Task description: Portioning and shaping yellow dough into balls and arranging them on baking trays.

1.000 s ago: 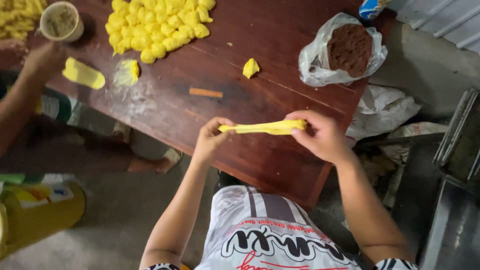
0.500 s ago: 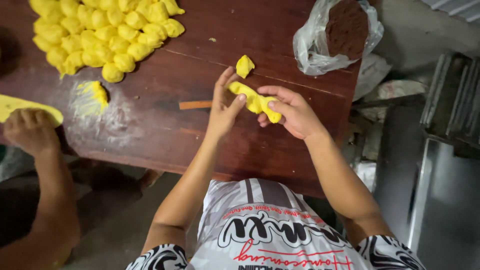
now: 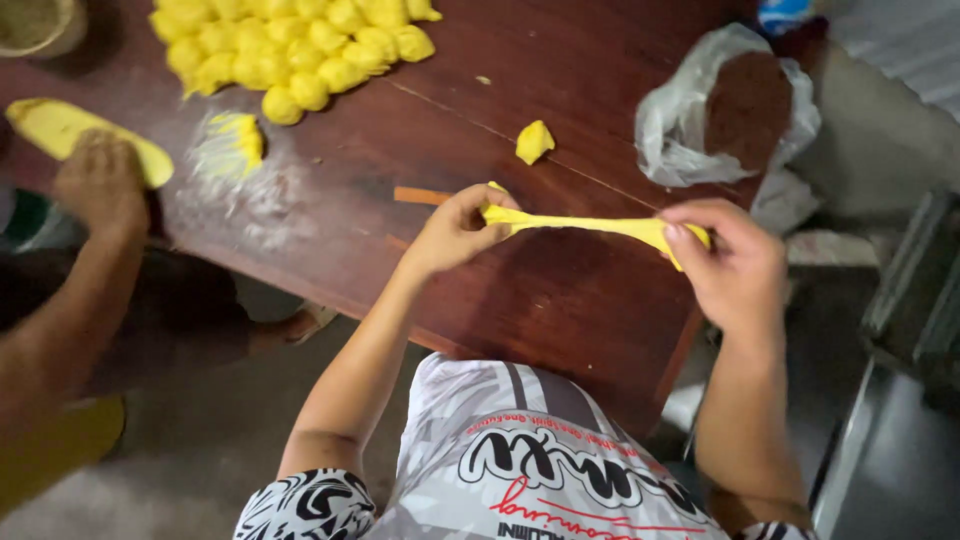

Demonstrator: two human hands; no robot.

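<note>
Yellow dough strip stretched above the table's near edge; my left hand and right hand pinch its ends, bare wood underneath.

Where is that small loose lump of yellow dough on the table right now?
In the head view, the small dough lump lies alone on the wooden table, right of the pile of dough balls and left of the plastic bag.

– How's the light?

– Soft and fairly dim, with no hard glare. The dark red desk has a dull sheen near its top edge, and the floor below sits in shadow.

– Sharp?

– Not quite. The left hand and right hand look slightly smeared, and the other person's hand at the left edge is blurred. The corners stretch a little.
</note>
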